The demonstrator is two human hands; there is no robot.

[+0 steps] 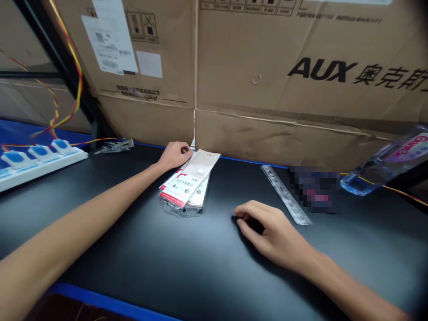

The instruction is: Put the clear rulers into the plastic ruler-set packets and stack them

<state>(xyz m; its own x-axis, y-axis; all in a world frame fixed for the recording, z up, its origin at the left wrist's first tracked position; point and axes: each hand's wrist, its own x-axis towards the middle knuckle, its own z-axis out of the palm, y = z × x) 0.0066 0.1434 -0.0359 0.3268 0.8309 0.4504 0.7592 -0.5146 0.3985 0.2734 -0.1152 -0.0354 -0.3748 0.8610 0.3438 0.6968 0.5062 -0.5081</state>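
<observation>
Several clear packets with white and red printed cards (182, 187) lie overlapped on the black table. At their far left corner is my left hand (175, 156), its fingers curled in and touching or beside the top of the packets; whether it grips one is hidden. My right hand (267, 227) rests on the table to the right of the packets, fingers loosely curved, thumb apart from the forefinger, nothing between them. A clear ruler-like strip (286, 195) lies just beyond my right hand.
A white power strip (43, 162) with blue-faced plugs and wires is at the left, small clear pieces (115, 146) behind it. Cardboard boxes (240, 53) stand along the back. At the right are a blurred-out dark item (316, 189) and a tilted clear bottle (388, 160).
</observation>
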